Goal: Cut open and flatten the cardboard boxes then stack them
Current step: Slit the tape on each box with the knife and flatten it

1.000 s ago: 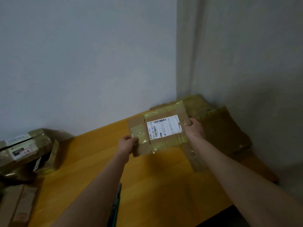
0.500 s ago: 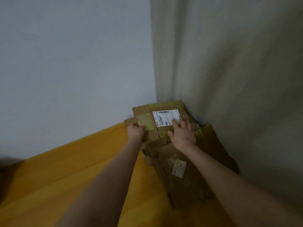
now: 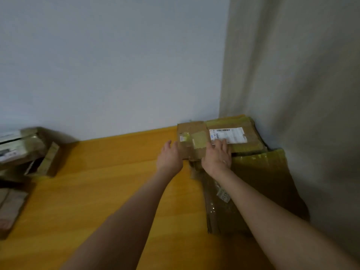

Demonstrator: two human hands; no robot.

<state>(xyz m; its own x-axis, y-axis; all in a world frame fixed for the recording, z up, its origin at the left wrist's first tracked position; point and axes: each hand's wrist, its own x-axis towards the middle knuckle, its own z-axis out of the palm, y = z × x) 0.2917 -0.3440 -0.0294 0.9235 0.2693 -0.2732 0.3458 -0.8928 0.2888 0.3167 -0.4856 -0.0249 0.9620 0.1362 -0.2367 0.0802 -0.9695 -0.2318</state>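
Box [image 3: 194, 133] flattened, atop stack [image 3: 263, 172] in corner; right hand [image 3: 218, 156] flat, fingers spread, pressing it; left hand [image 3: 169, 156] spread at its left edge.

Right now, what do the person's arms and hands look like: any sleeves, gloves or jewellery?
The left hand and right hand wear no gloves. The left arm and right arm are bare to the frame's edge: no sleeves, watch or bands show. A small pale glint on the right hand might be a ring; too blurred to tell.

Tabletop [image 3: 97, 191] lies open between flat stack [image 3: 263, 182] (against curtain [image 3: 292, 75]) and leftward boxes [image 3: 29, 149].
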